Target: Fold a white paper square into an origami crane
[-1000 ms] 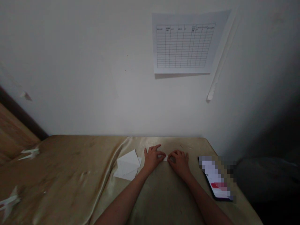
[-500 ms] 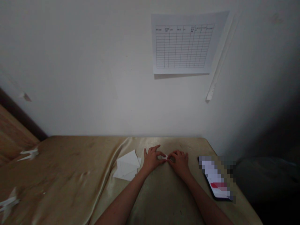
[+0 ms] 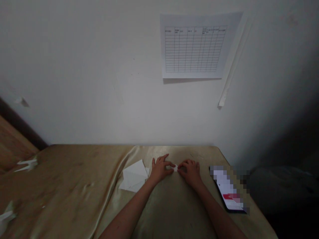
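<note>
A small piece of folded white paper (image 3: 175,168) lies between my hands, low over the cloth-covered table. My left hand (image 3: 159,170) pinches its left side with thumb and forefinger, the other fingers lifted and spread. From the right, the thumb and forefinger of my right hand (image 3: 190,171) grip the opposite side, with the remaining fingers curled. The fingertips cover parts of the paper, so its exact folds cannot be made out. Left of my left hand is a loose pile of white paper sheets (image 3: 134,176).
A phone (image 3: 230,194) with a lit, partly blurred screen rests on the right of the table (image 3: 169,212). Folded white paper shapes (image 3: 27,164) lie far left. Behind stands a white wall (image 3: 99,83) with a printed table sheet (image 3: 195,49) on it.
My fingertips have drawn slightly apart, and more of the small white paper shows between them. The view has shifted a little.
</note>
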Demonstrator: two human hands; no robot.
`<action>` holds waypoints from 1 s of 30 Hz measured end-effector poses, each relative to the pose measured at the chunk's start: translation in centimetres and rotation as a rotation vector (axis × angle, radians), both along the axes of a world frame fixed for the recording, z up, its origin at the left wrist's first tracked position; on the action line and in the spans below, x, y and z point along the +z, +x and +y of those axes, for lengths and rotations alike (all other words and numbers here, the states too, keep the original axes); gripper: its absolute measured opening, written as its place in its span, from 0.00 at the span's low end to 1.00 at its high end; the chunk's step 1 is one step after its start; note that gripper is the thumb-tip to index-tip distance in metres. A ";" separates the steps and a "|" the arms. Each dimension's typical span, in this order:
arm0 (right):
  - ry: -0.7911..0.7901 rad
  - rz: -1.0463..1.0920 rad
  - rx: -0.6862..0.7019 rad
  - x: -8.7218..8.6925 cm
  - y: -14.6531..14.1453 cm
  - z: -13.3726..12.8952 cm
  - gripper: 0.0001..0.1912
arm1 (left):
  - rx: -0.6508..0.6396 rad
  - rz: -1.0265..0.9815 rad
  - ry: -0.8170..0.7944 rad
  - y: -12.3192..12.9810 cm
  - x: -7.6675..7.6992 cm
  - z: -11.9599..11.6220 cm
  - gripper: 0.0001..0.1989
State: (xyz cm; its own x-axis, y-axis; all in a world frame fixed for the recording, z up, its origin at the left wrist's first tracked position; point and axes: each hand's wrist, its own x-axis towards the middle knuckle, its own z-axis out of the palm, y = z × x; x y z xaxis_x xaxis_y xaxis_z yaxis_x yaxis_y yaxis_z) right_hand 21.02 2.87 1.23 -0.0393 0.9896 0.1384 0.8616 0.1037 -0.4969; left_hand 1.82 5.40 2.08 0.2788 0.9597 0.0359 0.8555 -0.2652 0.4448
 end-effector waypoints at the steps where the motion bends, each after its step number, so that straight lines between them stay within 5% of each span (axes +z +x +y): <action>1: 0.001 0.006 0.011 0.0 0.2 0.1 0.06 | -0.001 0.000 -0.004 0.0 0.1 0.0 0.13; 24: -0.010 0.066 0.198 -0.4 3.1 0.0 0.18 | -0.031 -0.004 0.024 -0.4 0.3 -0.7 0.16; 30: 0.002 0.057 0.208 0.3 2.8 -0.4 0.13 | -0.041 0.006 0.049 -0.4 -0.1 -0.8 0.17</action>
